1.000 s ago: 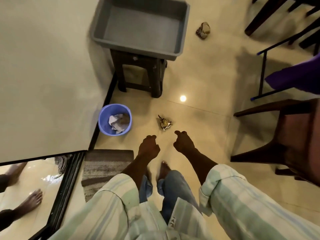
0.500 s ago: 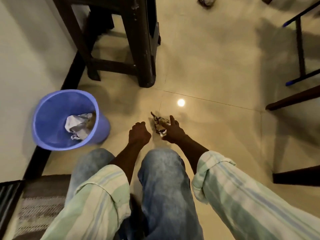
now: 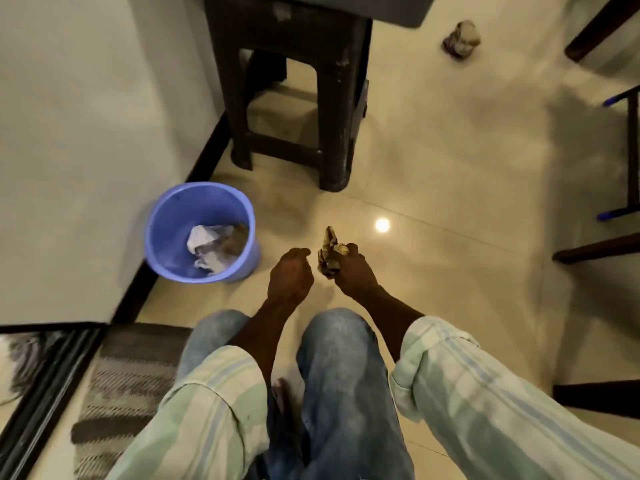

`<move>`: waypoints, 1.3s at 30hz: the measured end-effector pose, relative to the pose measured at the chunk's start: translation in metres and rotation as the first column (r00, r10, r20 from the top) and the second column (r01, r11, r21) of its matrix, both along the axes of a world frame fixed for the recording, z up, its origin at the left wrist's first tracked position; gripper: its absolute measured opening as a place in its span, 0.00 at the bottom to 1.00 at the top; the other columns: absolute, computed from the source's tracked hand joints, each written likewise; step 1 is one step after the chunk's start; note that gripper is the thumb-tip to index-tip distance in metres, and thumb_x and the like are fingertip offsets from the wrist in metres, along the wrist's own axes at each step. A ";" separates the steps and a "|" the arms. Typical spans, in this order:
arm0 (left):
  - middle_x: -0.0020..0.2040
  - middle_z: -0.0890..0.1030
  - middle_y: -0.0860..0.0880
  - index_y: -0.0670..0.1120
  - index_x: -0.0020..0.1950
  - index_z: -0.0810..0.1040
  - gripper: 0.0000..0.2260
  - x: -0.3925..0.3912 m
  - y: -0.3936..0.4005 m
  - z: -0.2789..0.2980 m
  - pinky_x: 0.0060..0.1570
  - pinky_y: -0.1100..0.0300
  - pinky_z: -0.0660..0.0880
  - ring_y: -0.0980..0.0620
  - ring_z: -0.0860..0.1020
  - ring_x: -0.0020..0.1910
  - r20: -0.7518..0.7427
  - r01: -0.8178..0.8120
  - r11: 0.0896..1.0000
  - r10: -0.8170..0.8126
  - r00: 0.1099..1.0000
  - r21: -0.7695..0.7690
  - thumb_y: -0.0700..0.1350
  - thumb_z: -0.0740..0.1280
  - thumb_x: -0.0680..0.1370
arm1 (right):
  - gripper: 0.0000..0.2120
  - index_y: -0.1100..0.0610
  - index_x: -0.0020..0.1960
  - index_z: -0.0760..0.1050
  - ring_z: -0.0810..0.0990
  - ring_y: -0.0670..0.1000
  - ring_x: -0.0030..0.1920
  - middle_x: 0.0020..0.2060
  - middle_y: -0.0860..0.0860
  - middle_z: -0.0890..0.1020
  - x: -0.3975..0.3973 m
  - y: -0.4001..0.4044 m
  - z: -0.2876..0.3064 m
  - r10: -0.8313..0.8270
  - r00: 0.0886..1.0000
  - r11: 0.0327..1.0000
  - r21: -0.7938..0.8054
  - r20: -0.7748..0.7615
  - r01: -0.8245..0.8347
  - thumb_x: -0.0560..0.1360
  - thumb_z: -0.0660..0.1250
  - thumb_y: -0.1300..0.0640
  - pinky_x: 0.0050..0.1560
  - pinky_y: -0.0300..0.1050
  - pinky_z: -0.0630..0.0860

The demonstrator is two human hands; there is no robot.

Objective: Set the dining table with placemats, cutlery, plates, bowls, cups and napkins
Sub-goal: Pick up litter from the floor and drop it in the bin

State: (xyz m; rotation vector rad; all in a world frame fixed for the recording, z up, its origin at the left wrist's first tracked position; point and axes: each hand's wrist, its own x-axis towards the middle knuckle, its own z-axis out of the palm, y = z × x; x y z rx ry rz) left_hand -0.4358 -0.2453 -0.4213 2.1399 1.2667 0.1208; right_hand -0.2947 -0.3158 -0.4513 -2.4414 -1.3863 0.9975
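Observation:
I am crouched over a cream tiled floor, my knees in blue jeans below the hands. My right hand (image 3: pixel 351 271) grips a crumpled brownish wad of paper (image 3: pixel 329 251), lifted a little off the floor. My left hand (image 3: pixel 291 275) hangs just left of it, fingers loosely curled and holding nothing. A blue plastic bin (image 3: pixel 173 216) stands to the left against the wall, with crumpled white paper (image 3: pixel 207 242) inside. No tableware is in view.
A dark stool (image 3: pixel 332 109) carrying a grey tub (image 3: pixel 398 8) stands ahead. Another crumpled wad (image 3: pixel 462 39) lies on the floor at far right. Dark chair legs (image 3: pixel 595 247) line the right side. A striped mat (image 3: pixel 117 393) lies at lower left by a mirror.
I bent down to the floor. My right hand reached the crumpled wad, closed round it and lifted it. The left hand stayed beside it with nothing in it.

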 end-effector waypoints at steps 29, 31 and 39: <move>0.63 0.76 0.46 0.48 0.66 0.72 0.18 -0.132 -0.016 0.471 0.56 0.53 0.71 0.43 0.75 0.60 -0.191 -0.285 0.932 0.245 0.951 -0.223 0.40 0.60 0.77 | 0.32 0.60 0.76 0.58 0.67 0.59 0.72 0.73 0.58 0.62 -0.120 -0.006 0.484 -0.004 0.988 0.984 -0.176 -0.153 -0.023 0.75 0.66 0.61 0.69 0.50 0.67; 0.63 0.76 0.46 0.47 0.66 0.72 0.18 -0.114 -0.023 0.480 0.56 0.53 0.71 0.43 0.75 0.60 -0.187 -0.240 0.941 0.198 0.962 -0.238 0.39 0.60 0.77 | 0.29 0.60 0.75 0.61 0.69 0.60 0.69 0.71 0.58 0.65 -0.114 -0.014 0.494 -0.015 0.993 0.983 -0.184 -0.121 -0.007 0.75 0.65 0.61 0.67 0.52 0.70; 0.62 0.76 0.46 0.44 0.66 0.72 0.16 -0.003 -0.011 0.481 0.60 0.56 0.72 0.47 0.76 0.60 -0.281 0.149 0.972 -0.197 0.939 -0.183 0.39 0.62 0.78 | 0.22 0.62 0.68 0.69 0.74 0.60 0.63 0.63 0.59 0.73 -0.022 -0.017 0.496 -0.096 0.993 0.986 -0.140 -0.062 0.087 0.75 0.64 0.61 0.64 0.51 0.73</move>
